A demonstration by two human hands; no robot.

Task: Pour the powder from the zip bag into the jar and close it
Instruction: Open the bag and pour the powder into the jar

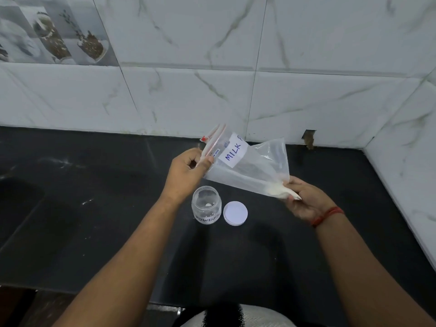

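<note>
Because the powder [277, 190] has gathered in the low corner, the bag [250, 166] hangs slung between the two hands above the counter [94, 220], zip end high and powder end low. That tilt looks meant to keep the contents away from the mouth until it is aimed. The left hand [188, 172] pinches the red zip strip at its end, fingers curled around it; whether the seal is parted there I cannot tell. The right hand [304, 201] pinches the bottom corner just where the powder sits, thumb on top, other fingers underneath.

Just below the left hand stands the jar [207, 205], upright and open, with only a few white specks inside, so pouring has probably barely begun, if at all. Its lid [235, 213] lies flat on the counter just beside it, under the bag's span and between the two hands, likely parked close for the closing step.

Counted: one bag, one jar, one lid, one small heap of powder. A red thread [328, 215] circles the right wrist.
</note>
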